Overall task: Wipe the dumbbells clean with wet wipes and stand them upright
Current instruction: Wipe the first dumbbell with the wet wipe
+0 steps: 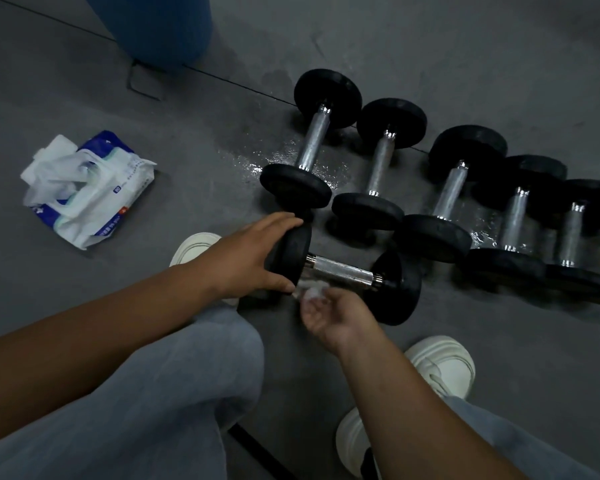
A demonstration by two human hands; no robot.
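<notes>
A black dumbbell [343, 270] with a knurled chrome handle lies on its side on the grey floor in front of me. My left hand [246, 258] grips its left black end plate, fingers over the top and thumb below. My right hand [333, 315] holds a crumpled white wet wipe [312, 292] just under the handle near the left plate. Several more dumbbells [381, 168] lie side by side in a row behind it, running to the right edge.
An opened pack of wet wipes [87, 188] lies on the floor at the left, wipes sticking out. A blue cylinder [156, 26] stands at the back left. Wet patches [274, 161] shine on the floor near the row. My white shoes [444, 365] flank the dumbbell.
</notes>
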